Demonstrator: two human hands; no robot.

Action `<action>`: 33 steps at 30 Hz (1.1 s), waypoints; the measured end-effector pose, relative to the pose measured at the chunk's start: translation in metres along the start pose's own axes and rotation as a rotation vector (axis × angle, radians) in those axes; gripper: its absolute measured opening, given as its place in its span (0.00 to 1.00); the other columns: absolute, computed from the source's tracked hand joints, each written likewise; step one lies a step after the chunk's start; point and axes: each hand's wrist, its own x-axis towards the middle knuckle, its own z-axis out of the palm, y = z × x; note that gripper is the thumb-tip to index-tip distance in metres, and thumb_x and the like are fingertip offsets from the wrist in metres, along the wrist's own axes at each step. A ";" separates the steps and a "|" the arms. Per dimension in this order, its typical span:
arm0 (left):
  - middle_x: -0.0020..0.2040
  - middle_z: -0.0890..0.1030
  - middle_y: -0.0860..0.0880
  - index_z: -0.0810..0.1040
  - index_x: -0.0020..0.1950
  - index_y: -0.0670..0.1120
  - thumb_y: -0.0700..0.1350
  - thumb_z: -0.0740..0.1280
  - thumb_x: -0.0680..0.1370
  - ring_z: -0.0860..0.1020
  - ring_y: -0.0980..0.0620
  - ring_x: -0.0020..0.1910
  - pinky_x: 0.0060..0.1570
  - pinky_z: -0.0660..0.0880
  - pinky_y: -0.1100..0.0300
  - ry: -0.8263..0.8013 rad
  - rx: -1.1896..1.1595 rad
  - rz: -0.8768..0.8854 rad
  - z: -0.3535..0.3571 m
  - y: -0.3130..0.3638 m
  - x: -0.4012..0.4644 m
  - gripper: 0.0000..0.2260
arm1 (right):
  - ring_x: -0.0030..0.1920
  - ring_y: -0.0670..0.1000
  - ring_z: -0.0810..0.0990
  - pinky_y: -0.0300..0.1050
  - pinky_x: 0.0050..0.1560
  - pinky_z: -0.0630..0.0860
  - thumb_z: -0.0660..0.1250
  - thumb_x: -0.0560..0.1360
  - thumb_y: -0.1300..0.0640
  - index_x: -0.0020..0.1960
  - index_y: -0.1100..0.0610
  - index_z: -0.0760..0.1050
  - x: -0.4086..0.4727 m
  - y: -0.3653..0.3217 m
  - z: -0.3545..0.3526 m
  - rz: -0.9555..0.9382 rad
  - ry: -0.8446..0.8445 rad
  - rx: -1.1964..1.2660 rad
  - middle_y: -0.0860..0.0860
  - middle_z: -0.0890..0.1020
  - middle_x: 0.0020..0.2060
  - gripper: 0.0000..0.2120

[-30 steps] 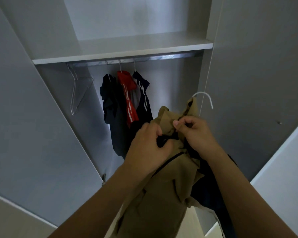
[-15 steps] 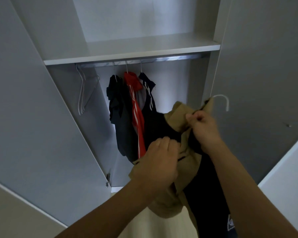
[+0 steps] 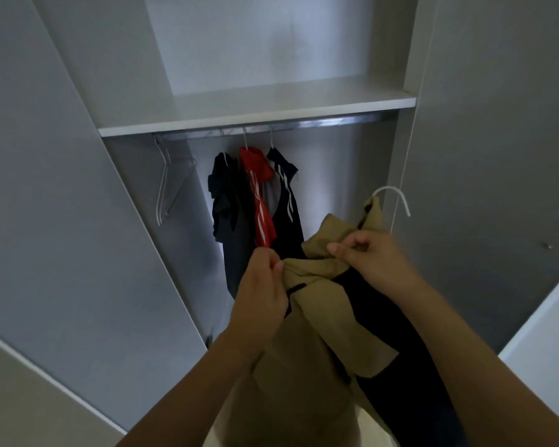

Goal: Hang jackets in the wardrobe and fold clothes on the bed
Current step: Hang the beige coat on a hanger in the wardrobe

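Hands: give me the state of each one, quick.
Left hand: closed, pinching the tan jacket at its collar edge.
Right hand: closed, gripping the jacket's collar below the white hanger hook.

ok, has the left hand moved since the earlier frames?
Yes. The left hand shifted leftward: half a second ago it overlapped the navy jacket, now it sits just below the hanging red jacket, gripping the tan jacket.

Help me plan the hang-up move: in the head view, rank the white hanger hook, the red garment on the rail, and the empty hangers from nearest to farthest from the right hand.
From the right hand:
1. White hanger hook, just above it, poking out of the tan jacket.
2. Red garment, on the rail, up and to the left.
3. Empty hangers, at the rail's far left end.
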 end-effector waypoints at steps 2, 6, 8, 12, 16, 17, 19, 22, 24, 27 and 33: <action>0.38 0.73 0.51 0.69 0.46 0.46 0.40 0.58 0.83 0.72 0.66 0.36 0.37 0.69 0.74 0.006 -0.076 -0.079 0.001 0.003 0.004 0.07 | 0.40 0.39 0.80 0.40 0.46 0.76 0.73 0.73 0.56 0.37 0.46 0.81 -0.001 0.003 0.005 0.024 -0.042 0.018 0.40 0.82 0.35 0.08; 0.39 0.74 0.51 0.73 0.45 0.46 0.38 0.59 0.82 0.72 0.59 0.37 0.34 0.69 0.75 -0.169 -0.269 -0.303 -0.007 0.005 0.017 0.08 | 0.49 0.36 0.76 0.23 0.46 0.71 0.67 0.74 0.68 0.53 0.48 0.81 -0.007 0.005 0.011 0.022 -0.191 -0.032 0.38 0.78 0.48 0.17; 0.39 0.74 0.52 0.73 0.45 0.47 0.35 0.59 0.81 0.71 0.56 0.38 0.37 0.71 0.73 -0.251 -0.332 -0.262 -0.014 0.007 0.017 0.09 | 0.49 0.37 0.77 0.23 0.45 0.72 0.65 0.75 0.69 0.53 0.48 0.82 -0.011 0.004 0.013 0.034 -0.239 -0.001 0.38 0.79 0.48 0.18; 0.41 0.73 0.54 0.71 0.47 0.48 0.34 0.58 0.81 0.73 0.61 0.40 0.43 0.71 0.70 -0.210 -0.204 0.112 -0.017 0.011 0.006 0.09 | 0.52 0.43 0.80 0.31 0.50 0.75 0.62 0.76 0.67 0.50 0.43 0.82 -0.019 -0.007 0.019 0.079 -0.360 0.060 0.41 0.82 0.49 0.19; 0.42 0.71 0.54 0.69 0.48 0.46 0.37 0.56 0.79 0.72 0.56 0.41 0.44 0.69 0.70 -0.070 -0.065 0.411 -0.015 0.008 0.010 0.06 | 0.56 0.48 0.80 0.46 0.60 0.76 0.63 0.76 0.63 0.58 0.46 0.81 -0.019 -0.015 0.018 0.154 -0.567 0.187 0.46 0.83 0.55 0.17; 0.43 0.71 0.53 0.69 0.48 0.47 0.38 0.56 0.79 0.72 0.56 0.41 0.44 0.69 0.69 -0.051 -0.053 0.451 -0.015 0.006 0.012 0.05 | 0.57 0.47 0.80 0.47 0.62 0.75 0.64 0.76 0.61 0.59 0.46 0.81 -0.017 -0.016 0.017 0.140 -0.619 0.178 0.46 0.82 0.56 0.16; 0.43 0.71 0.54 0.68 0.49 0.49 0.42 0.56 0.80 0.72 0.54 0.41 0.44 0.69 0.69 -0.041 -0.036 0.517 -0.015 0.000 0.013 0.04 | 0.59 0.48 0.79 0.48 0.64 0.74 0.66 0.77 0.59 0.61 0.47 0.80 -0.016 -0.016 0.014 0.127 -0.704 0.148 0.47 0.81 0.58 0.15; 0.45 0.70 0.58 0.66 0.52 0.54 0.50 0.53 0.84 0.73 0.54 0.41 0.42 0.70 0.68 -0.048 0.014 0.538 -0.011 -0.010 0.011 0.04 | 0.58 0.55 0.80 0.52 0.64 0.75 0.68 0.76 0.61 0.58 0.52 0.81 -0.015 -0.012 0.011 0.154 -0.746 0.174 0.53 0.82 0.56 0.12; 0.45 0.70 0.60 0.66 0.53 0.56 0.55 0.52 0.84 0.73 0.54 0.41 0.41 0.70 0.68 -0.048 0.036 0.511 -0.010 -0.015 0.010 0.06 | 0.53 0.58 0.81 0.53 0.59 0.77 0.69 0.75 0.63 0.52 0.55 0.81 -0.017 -0.009 0.013 0.097 -0.685 0.139 0.58 0.82 0.52 0.08; 0.45 0.71 0.61 0.65 0.53 0.60 0.56 0.54 0.83 0.74 0.54 0.40 0.39 0.71 0.66 -0.030 0.056 0.478 -0.011 -0.021 0.009 0.03 | 0.35 0.48 0.76 0.45 0.40 0.75 0.71 0.73 0.63 0.41 0.56 0.77 -0.019 -0.005 0.021 -0.088 -0.445 0.033 0.51 0.78 0.34 0.05; 0.49 0.72 0.58 0.71 0.54 0.52 0.43 0.60 0.81 0.74 0.54 0.46 0.46 0.70 0.65 -0.034 0.056 0.518 -0.015 -0.013 -0.010 0.05 | 0.40 0.43 0.72 0.31 0.35 0.67 0.70 0.73 0.61 0.36 0.46 0.71 -0.018 0.003 0.029 -0.329 0.014 -0.183 0.43 0.73 0.38 0.14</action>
